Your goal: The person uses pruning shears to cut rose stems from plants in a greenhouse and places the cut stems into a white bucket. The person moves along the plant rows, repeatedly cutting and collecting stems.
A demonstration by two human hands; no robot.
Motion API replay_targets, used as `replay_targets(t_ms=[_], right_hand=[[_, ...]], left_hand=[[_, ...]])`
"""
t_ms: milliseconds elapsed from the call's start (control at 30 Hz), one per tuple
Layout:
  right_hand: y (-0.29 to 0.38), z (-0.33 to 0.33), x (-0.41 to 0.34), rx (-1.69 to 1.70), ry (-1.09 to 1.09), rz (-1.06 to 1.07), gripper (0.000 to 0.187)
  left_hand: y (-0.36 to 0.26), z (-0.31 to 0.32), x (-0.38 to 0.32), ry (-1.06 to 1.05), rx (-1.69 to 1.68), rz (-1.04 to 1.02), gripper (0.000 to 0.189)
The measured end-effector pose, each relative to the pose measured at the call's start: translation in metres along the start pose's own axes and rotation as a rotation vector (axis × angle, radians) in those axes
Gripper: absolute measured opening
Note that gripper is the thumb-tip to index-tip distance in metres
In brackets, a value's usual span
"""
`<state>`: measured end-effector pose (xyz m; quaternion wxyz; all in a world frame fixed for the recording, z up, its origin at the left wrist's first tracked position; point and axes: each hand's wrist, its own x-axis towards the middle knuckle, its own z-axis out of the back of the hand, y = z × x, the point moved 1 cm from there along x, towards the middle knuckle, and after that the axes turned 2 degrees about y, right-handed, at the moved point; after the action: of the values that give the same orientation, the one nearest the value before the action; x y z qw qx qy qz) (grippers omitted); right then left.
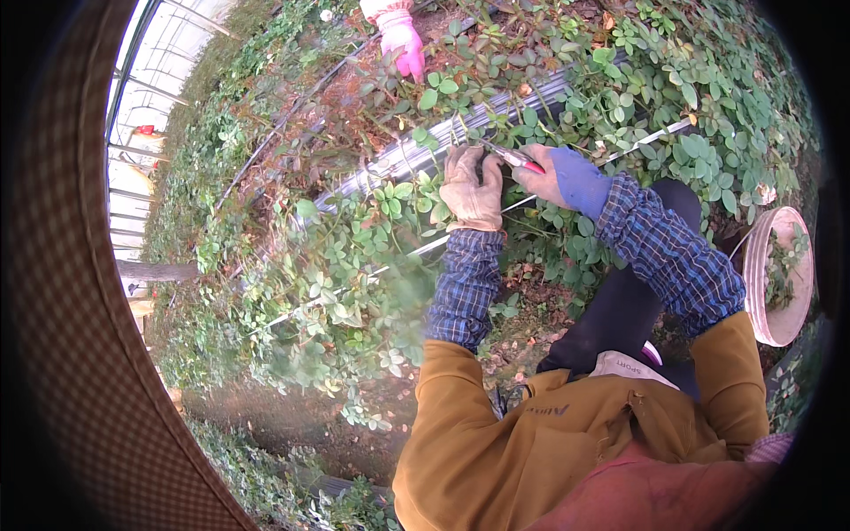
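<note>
My right hand [546, 174], in a blue and tan work glove, is closed around pruning shears [521, 160] with a red-marked handle. Their blades point up and left among the stems of rose-like plants [392, 199]. Just left of the blades is my left hand [473, 180] in a pale work glove, its thumb and fingers curled at the stems; whether it grips one cannot be told. Beyond both hands runs a strip of shiny dark plastic film [398, 159] through the bed. Taut white strapping [431, 247] passes below my left hand and behind my right.
A whitish bucket [757, 279] with cut leaves inside stands at the right. Another person's pink-gloved hand [405, 50] reaches into the plants at the top. Black tubing [265, 143] crosses the bed. Bare soil [319, 425] lies between rows; a wooden post [159, 270] is at left.
</note>
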<state>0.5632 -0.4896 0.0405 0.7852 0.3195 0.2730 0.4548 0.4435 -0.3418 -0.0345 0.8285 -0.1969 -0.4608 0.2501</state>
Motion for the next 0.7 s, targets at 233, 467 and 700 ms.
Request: replay_targets(t_ms=[233,467,700], right_hand=[[-0.049,-0.002,-0.041,0.618,0.013,-0.268,0.057],[-0.076,-0.006,-0.052,0.539,-0.042,-0.225,0.063],[-0.082,-0.016,-0.048,0.425,-0.081,-0.139,0.064]], left_hand=[[0.048,0.001,0.115,0.335,-0.566,0.603,0.030],[0.015,-0.007,0.124,0.369,-0.446,0.985,0.032],[0.009,-0.013,0.091,0.078,-0.671,0.870,0.026]])
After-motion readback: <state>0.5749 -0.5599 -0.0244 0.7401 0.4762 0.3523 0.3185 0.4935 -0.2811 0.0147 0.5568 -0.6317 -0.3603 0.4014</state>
